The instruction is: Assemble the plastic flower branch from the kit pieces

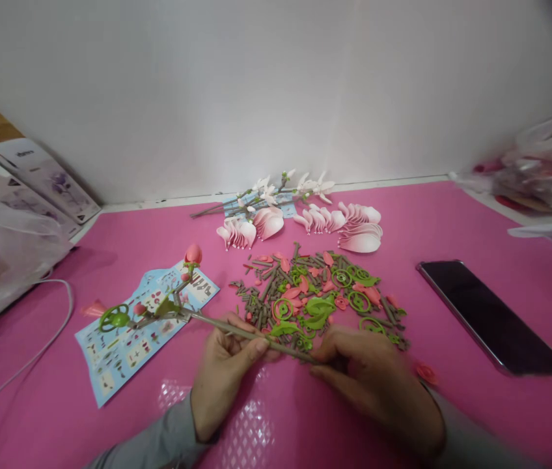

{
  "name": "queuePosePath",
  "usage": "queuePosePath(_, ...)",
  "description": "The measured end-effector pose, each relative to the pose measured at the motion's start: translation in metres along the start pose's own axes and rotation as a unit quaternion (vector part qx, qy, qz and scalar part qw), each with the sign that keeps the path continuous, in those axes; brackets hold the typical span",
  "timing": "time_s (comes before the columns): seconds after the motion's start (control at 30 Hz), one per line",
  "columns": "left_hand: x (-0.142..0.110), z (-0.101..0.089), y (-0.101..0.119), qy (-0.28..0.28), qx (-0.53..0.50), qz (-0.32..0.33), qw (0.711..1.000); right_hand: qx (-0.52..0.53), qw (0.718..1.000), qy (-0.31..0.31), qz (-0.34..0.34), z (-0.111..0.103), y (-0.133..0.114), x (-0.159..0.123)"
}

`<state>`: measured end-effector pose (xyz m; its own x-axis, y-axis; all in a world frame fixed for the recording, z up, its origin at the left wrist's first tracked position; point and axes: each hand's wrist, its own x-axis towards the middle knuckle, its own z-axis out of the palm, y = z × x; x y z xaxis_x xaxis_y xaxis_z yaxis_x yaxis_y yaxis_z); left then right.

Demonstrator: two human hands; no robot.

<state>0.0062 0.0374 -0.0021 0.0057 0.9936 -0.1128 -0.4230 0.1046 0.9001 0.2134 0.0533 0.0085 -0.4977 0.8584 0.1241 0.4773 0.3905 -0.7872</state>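
A toy flower branch made of brown stem pieces slants across the front of the table, held in both hands. Pink buds, a green ring piece and a green leaf sit at its left end, above a blue printed instruction sheet. My left hand pinches the stem near its middle between thumb and fingers. At the stem's right end, my right hand closes its thumb and forefinger on the tip. Just beyond my hands lies a heap of loose brown, green and pink plastic pieces.
Behind the heap lie fanned pink-white petals and a white-flowered branch. A dark phone rests at the right, near a small pink piece. At the left are a plastic bag, boxes and a white cable.
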Motion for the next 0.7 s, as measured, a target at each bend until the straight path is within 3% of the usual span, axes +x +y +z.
queuePosePath(0.43,-0.001,0.001,0.001,0.012,-0.004,-0.005,1.000,-0.013,1.000,0.000,0.003,0.008,-0.007,-0.001)
queuePosePath(0.6,-0.002,-0.001,-0.002,0.005,0.011,0.006,1.000,-0.014,0.994,-0.078,0.071,0.008,-0.012,0.003)
queuePosePath(0.7,0.000,-0.004,-0.004,-0.008,0.003,0.026,1.000,-0.071,0.987,-0.124,0.077,0.007,-0.013,0.003)
